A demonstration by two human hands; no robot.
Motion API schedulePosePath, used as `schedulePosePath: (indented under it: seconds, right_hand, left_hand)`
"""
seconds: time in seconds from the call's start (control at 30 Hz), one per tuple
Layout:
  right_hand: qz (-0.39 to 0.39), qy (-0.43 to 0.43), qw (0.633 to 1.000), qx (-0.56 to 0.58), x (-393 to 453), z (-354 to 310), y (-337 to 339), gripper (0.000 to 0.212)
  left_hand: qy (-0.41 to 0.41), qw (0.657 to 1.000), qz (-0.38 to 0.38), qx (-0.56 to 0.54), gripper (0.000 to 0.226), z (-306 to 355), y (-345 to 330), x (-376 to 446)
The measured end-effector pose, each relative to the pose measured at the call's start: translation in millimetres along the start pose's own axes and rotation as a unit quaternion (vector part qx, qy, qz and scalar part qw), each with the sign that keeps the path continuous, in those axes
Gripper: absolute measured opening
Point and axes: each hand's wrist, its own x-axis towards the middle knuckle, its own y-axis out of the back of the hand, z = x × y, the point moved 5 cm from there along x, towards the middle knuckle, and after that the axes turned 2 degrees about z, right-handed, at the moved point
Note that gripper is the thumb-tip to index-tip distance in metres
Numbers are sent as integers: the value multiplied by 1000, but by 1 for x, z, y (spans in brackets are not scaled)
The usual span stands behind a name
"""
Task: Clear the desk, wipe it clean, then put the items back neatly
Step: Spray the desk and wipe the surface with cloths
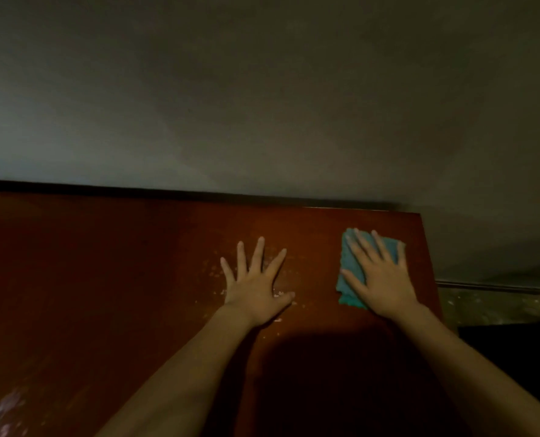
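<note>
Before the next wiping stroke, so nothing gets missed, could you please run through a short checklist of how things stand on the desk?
1. Cloth flat under the right hand, fingers spread on it: ok.
2. Left hand braced flat on the desk: ok.
3. Items removed from the visible desk surface: ok.
4. Pale specks around the left hand wiped away: not ok.
5. Whitish patch at the near left corner wiped: not ok.
6. Cloth damp enough: cannot tell.
</note>
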Motion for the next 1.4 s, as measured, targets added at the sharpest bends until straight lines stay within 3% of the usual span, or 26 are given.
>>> schedulePosePath:
  seconds: [0.13, 0.2, 0.4, 0.5, 0.57, 0.63, 0.73, 0.87, 1.0, 1.13, 1.3, 1.4]
  right_hand:
    - [12, -146, 987, 59, 45, 10, 11, 69]
    - [28, -156, 985, 69, 64, -11, 15, 67]
    - [30, 44, 998, 18, 42, -71, 5, 67]
    - [8, 134, 991, -13, -1, -55, -5, 70]
    - [-3, 139, 990, -13, -21, -26, -7, 78]
    - [-26, 79, 997, -10, -29, 8, -8, 83]
    - [7, -62, 998, 24, -17, 36, 0, 78]
    - [4, -178, 982, 65, 23, 8, 8, 67]
    - [8, -78, 996, 46, 26, -69, 5, 67]
    - [20, 68, 997, -7, -40, -122, -21, 71]
    - [-24, 135, 989, -45, -121, -71, -45, 65]
    - [-17, 82, 996, -41, -129, -29, -35, 70]
  left_hand:
    - [-7, 1000, 13, -12, 86, 16, -9, 8]
    - [-9, 1000, 17, -10, 86, 14, -10, 7]
    - [-6, 1000, 13, -12, 84, 11, -8, 2]
    - [-1, 1000, 12, -1, 85, 11, -6, 1]
    - [1, 1000, 19, 9, 86, 12, -6, 2]
    - [-1, 999, 29, 14, 86, 12, -7, 1]
    - [-5, 999, 36, 14, 82, 12, -11, -4]
    - [-10, 999, 41, 7, 78, 11, -20, -24]
    - [-10, 999, 33, 6, 76, -2, -32, -50]
    - [-9, 1000, 27, 1, 82, -13, -39, -68]
    - [-4, 1000, 15, 11, 81, -15, -48, -91]
    - [-5, 1000, 25, 4, 77, -17, -54, -105]
